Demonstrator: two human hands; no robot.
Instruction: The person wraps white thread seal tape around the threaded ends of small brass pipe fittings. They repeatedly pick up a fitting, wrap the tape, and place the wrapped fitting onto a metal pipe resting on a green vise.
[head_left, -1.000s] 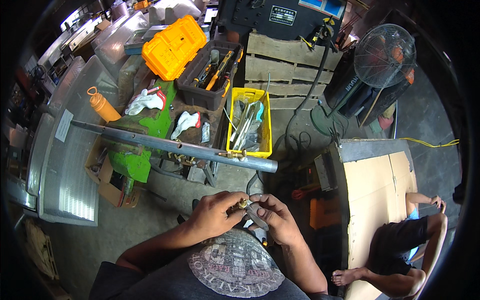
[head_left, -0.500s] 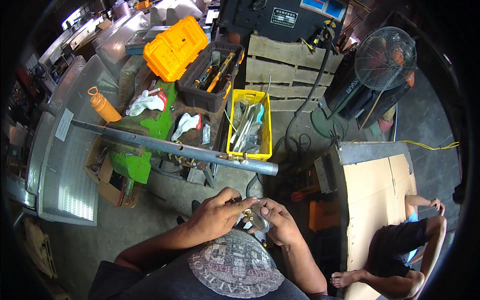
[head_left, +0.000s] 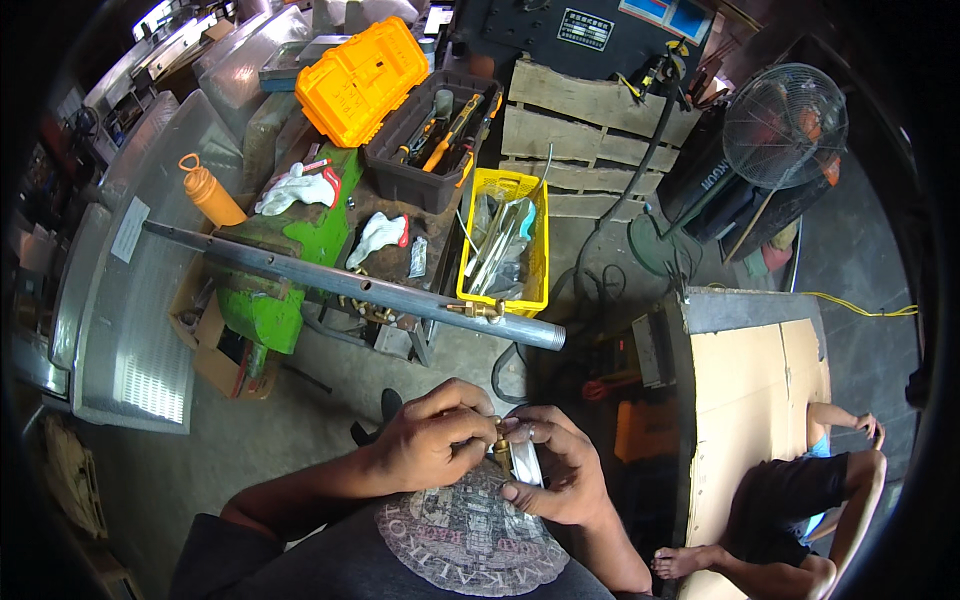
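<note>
My left hand [head_left: 435,437] is closed, thumb and fingers pinching a small brass fitting [head_left: 502,452] in front of my shirt. My right hand [head_left: 562,468] curls around a thin white spool of what looks like thread seal tape [head_left: 525,463], its fingertips meeting the fitting's upper end. Whether any tape lies on the threads is too small to tell. Beyond my hands a long grey steel pipe [head_left: 300,273], threaded at its right end and with holes along it, lies across a green vise [head_left: 262,315]. Another brass fitting [head_left: 478,310] sits on the pipe near that end.
Behind the pipe are white gloves [head_left: 378,240], an open toolbox [head_left: 415,185] with an orange lid, and a yellow crate [head_left: 543,270]. An orange bottle [head_left: 212,196] stands left. Rightward are a fan [head_left: 785,125] and a person's bare legs [head_left: 840,520] on cardboard [head_left: 745,400].
The spool has turned from face-on to edge-on in my right hand, whose thumb has dropped lower. The brass fitting now stands upright between both hands. My view has shifted slightly.
</note>
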